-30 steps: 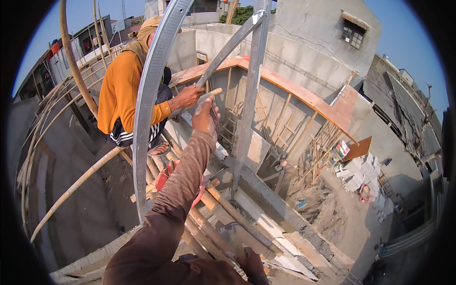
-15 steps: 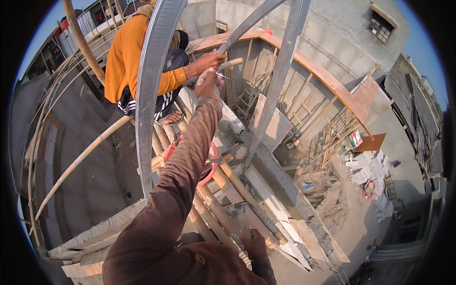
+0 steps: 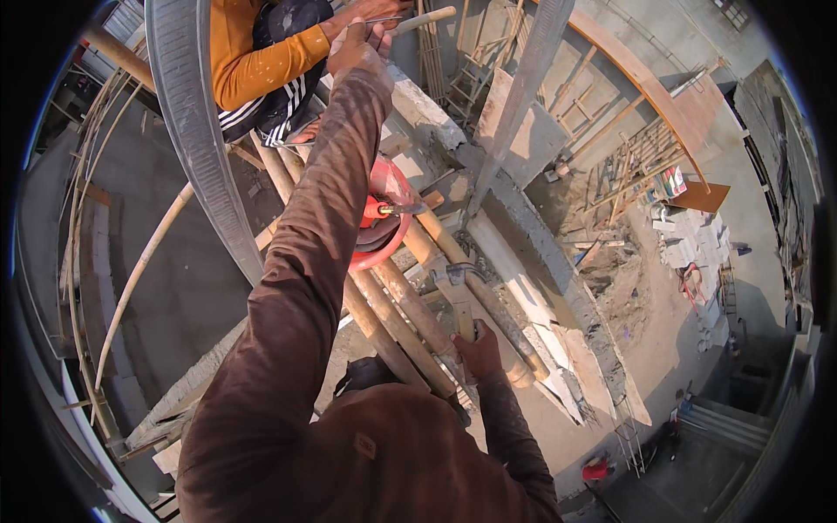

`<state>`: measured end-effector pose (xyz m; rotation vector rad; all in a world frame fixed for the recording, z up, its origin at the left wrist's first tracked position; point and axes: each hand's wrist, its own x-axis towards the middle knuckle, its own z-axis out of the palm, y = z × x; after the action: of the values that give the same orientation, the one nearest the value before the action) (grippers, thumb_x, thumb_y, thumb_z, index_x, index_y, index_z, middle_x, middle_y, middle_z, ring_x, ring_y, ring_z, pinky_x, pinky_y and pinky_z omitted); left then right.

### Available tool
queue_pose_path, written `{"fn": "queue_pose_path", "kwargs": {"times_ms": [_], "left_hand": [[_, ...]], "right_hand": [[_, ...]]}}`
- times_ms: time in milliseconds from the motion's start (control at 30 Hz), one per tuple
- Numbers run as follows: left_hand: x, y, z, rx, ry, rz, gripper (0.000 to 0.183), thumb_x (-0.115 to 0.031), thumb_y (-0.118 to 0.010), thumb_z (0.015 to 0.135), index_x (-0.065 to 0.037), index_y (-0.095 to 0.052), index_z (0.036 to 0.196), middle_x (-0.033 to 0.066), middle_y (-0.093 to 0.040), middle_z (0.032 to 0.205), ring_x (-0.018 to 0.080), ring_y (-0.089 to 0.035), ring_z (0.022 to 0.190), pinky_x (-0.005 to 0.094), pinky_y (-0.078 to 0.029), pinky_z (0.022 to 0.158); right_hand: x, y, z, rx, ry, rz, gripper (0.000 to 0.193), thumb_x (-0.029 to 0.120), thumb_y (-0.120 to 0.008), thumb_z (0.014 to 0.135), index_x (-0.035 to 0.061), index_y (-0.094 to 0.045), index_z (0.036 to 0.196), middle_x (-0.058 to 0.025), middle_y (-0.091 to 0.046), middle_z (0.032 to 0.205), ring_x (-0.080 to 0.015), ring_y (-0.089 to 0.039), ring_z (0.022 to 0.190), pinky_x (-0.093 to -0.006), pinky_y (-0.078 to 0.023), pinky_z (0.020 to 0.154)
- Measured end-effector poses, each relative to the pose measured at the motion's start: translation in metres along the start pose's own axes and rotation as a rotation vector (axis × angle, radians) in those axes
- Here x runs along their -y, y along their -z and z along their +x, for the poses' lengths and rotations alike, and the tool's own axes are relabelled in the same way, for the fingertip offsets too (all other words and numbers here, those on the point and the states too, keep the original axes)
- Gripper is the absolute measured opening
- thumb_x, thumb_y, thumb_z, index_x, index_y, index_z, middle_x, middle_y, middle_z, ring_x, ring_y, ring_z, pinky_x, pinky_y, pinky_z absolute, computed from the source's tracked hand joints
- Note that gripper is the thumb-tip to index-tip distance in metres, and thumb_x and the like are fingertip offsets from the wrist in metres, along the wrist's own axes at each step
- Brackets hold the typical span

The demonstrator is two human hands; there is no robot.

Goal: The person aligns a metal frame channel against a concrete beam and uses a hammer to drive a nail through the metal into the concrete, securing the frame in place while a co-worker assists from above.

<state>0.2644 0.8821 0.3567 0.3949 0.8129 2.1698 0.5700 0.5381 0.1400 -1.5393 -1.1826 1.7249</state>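
Note:
My left hand (image 3: 359,54) reaches far forward, close to the hand of a co-worker (image 3: 353,13) in an orange sleeve. Its fingers are closed around a thin, nail-like metal piece (image 3: 384,19), which sticks out to the right. Just beyond, the end of a pale pole (image 3: 427,19) shows. Low on the right, my right hand (image 3: 479,350) grips the wooden handle of a hammer (image 3: 462,305). The hammer's metal head points away, above the bamboo poles. Between my arms, a red bucket (image 3: 397,187) holds a red-handled tool (image 3: 375,210); my left sleeve partly covers the bucket.
Bamboo poles (image 3: 384,318) form a raised platform beneath me. Upright metal channels stand at left (image 3: 196,131) and ahead (image 3: 514,113). Right of the poles runs a concrete beam (image 3: 558,279), with the ground far below. Curved bamboo poles (image 3: 139,270) arch on the left.
My view has tipped downward, so the co-worker and my left hand sit higher in the picture. The right hand and hammer show more fully. Both hands keep their holds.

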Motion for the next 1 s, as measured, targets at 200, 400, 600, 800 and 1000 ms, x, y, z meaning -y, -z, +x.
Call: {"fn": "queue_pose_path", "kwargs": {"times_ms": [200, 400, 600, 800, 1000], "left_hand": [[0.006, 0.024, -0.037, 0.052, -0.021, 0.047, 0.027, -0.018, -0.068, 0.092, -0.003, -0.059, 0.113, 0.0058, -0.062, 0.095, 0.0199, -0.064, 0.085, 0.0347, -0.055, 0.08], [-0.003, 0.059, -0.042, -0.123, 0.019, -0.062, 0.027, -0.014, -0.068, 0.091, -0.002, -0.056, 0.112, 0.0075, -0.062, 0.094, 0.0214, -0.065, 0.087, 0.036, -0.056, 0.081], [-0.004, 0.082, -0.064, -0.08, 0.101, -0.05, 0.025, -0.012, -0.068, 0.09, -0.004, -0.057, 0.111, 0.0066, -0.063, 0.095, 0.0215, -0.066, 0.091, 0.0376, -0.055, 0.084], [-0.01, 0.1, -0.071, -0.185, 0.178, 0.001, 0.019, -0.017, -0.069, 0.091, -0.009, -0.059, 0.104, 0.0004, -0.062, 0.094, 0.0146, -0.063, 0.084, 0.0312, -0.053, 0.08], [-0.004, 0.122, -0.087, -0.226, 0.243, 0.024, 0.02, -0.016, -0.068, 0.092, -0.005, -0.06, 0.106, 0.0035, -0.063, 0.1, 0.0175, -0.064, 0.093, 0.033, -0.054, 0.086]], "right_hand": [[-0.028, -0.045, 0.043, -0.029, -0.122, 0.117, 0.026, 0.014, -0.072, 0.085, -0.0013, -0.056, 0.099, -0.0104, -0.064, 0.078, -0.014, -0.057, 0.049, -0.0305, -0.046, 0.045], [-0.045, -0.119, 0.066, -0.188, -0.098, 0.261, 0.02, 0.016, -0.068, 0.088, 0.001, -0.056, 0.096, -0.0047, -0.059, 0.072, -0.0117, -0.057, 0.053, -0.0302, -0.045, 0.046], [-0.049, -0.168, 0.096, -0.342, -0.008, -0.143, 0.05, 0.039, -0.07, 0.086, -0.0028, -0.056, 0.109, -0.0242, -0.068, 0.101, -0.0364, -0.068, 0.091, -0.0447, -0.052, 0.08], [-0.013, -0.151, 0.097, -0.14, -0.253, -0.565, 0.065, 0.059, -0.067, 0.081, 0.0015, -0.064, 0.112, -0.0199, -0.069, 0.11, -0.0385, -0.064, 0.106, -0.0471, -0.049, 0.091], [0.0, -0.126, 0.096, 0.001, -0.228, -0.756, 0.076, 0.064, -0.065, 0.08, -0.0001, -0.063, 0.121, -0.0227, -0.066, 0.116, -0.038, -0.063, 0.111, -0.0453, -0.049, 0.095]]}}
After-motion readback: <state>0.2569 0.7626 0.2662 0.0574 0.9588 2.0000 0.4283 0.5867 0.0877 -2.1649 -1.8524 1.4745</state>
